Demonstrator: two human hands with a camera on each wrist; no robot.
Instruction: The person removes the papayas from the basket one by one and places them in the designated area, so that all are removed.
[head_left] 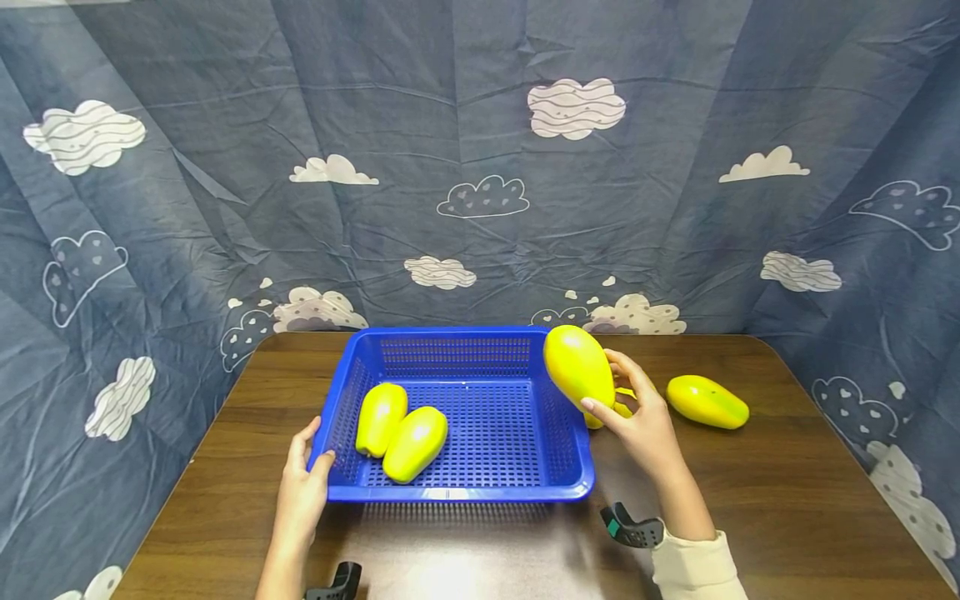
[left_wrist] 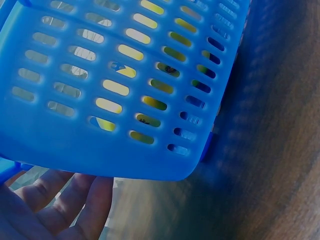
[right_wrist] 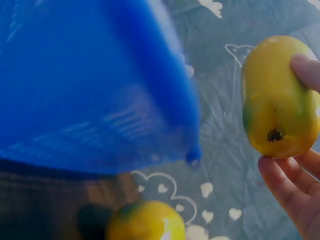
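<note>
Right now your right hand [head_left: 643,425] has the papaya [head_left: 578,364] pinched between thumb and fingers, held off the table just above the basket's [head_left: 457,497] right rim. Long axis runs tilted, top end leaning back-left over the rim, stem end down toward your palm; the right wrist view shows the dark stem scar facing the camera and a fingertip on the upper side. So the fruit sits immediately right of the basket interior, and the open floor space is to its left. Your left hand [head_left: 302,487] is at the basket's front-left corner, thumb hooked over the rim, fingers relaxed under the wall in the left wrist view, steadying rather than clamping. Two papayas in the basket [head_left: 397,431] lie side by side in the left half, long axes running front to back and touching. One more fruit [head_left: 619,406] is mostly hidden behind your right hand, on the table beside the basket's right wall. Another papaya on the table [head_left: 707,401] lies toward the right edge, long axis left-right, well apart from the basket.
</note>
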